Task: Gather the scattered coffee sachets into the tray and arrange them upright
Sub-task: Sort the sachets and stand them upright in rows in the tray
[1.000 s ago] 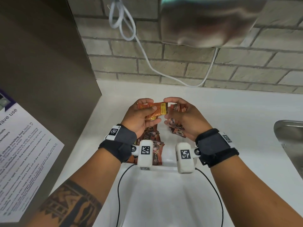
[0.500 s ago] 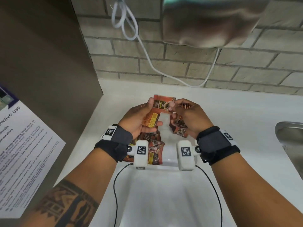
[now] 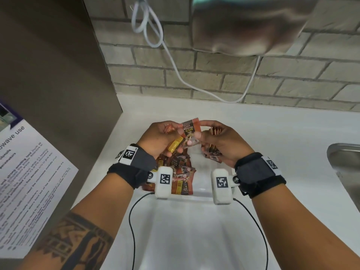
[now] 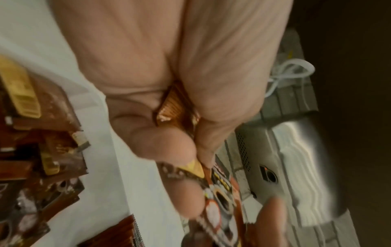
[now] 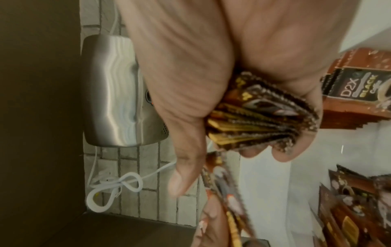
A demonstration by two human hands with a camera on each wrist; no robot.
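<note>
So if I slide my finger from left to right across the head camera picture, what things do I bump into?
Paper notice → brown panel → left hand → coffee sachet pinched by both hands → right hand holding a bundle of sachets → metal sink.

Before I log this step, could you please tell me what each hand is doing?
Left hand: closed, holding coffee sachets.
Right hand: closed on a stack of sachets, also pinching the upright sachet.
</note>
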